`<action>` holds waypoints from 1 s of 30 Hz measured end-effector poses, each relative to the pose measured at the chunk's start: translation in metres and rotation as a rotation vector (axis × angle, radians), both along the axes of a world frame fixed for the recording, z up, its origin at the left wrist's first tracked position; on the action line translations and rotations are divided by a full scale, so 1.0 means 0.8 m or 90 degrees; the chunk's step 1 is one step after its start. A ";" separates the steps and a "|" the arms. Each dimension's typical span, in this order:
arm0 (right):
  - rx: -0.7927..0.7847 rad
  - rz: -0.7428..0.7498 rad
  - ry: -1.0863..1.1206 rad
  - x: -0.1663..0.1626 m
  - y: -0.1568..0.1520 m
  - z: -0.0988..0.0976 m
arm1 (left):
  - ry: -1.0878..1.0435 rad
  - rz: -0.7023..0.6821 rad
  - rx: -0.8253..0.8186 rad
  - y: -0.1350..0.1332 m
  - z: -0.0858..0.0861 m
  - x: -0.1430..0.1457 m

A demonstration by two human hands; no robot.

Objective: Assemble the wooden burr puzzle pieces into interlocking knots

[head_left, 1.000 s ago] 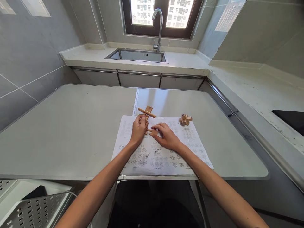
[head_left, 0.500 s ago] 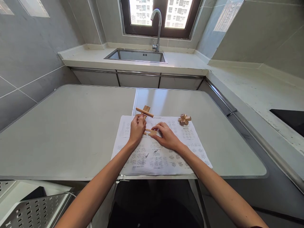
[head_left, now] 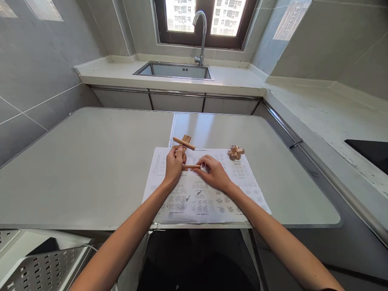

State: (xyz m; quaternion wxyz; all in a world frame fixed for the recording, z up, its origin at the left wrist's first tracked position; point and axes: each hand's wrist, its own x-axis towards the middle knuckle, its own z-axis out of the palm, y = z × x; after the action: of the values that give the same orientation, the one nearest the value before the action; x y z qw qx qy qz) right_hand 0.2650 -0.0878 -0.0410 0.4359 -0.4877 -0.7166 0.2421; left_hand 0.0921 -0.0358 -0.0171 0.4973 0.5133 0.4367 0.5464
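My left hand [head_left: 174, 165] is closed round two crossed wooden puzzle pieces [head_left: 186, 141], one a flat board and the other a narrow bar lying across it. They stick up above my fingers, over the top of a printed sheet [head_left: 198, 218]. My right hand [head_left: 214, 171] pinches the right end of another wooden puzzle piece [head_left: 192, 166], seen nearly edge-on. The left end of that piece lies beside my left hand; whether the two touch I cannot tell. An assembled wooden burr puzzle [head_left: 235, 152] rests at the sheet's upper right corner.
The sheet with rows of small diagrams lies on a pale folding table [head_left: 91, 169]. Behind stand a counter with a sink [head_left: 174, 70] and a tap [head_left: 200, 36]. A metal rail [head_left: 330, 182] runs along the right side. A perforated white rack [head_left: 45, 268] is at lower left.
The piece in my right hand has turned from showing its slotted face to nearly edge-on. My left hand and its crossed pieces have barely moved.
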 end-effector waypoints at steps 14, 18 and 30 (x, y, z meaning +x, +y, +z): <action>-0.154 0.004 0.350 -0.001 0.002 0.008 | -0.042 -0.085 -0.021 0.007 -0.011 0.001; -0.150 0.001 0.393 -0.002 0.000 0.013 | -0.030 -0.116 -0.033 0.006 -0.011 0.001; -0.160 0.007 0.370 -0.001 0.003 0.009 | -0.020 -0.144 -0.048 0.005 -0.010 0.002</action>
State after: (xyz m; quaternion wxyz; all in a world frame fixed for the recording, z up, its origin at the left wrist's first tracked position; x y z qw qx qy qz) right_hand 0.2639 -0.0851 -0.0341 0.5571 -0.4447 -0.5291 0.4604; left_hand 0.0938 -0.0315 -0.0253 0.5817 0.5314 0.3885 0.4777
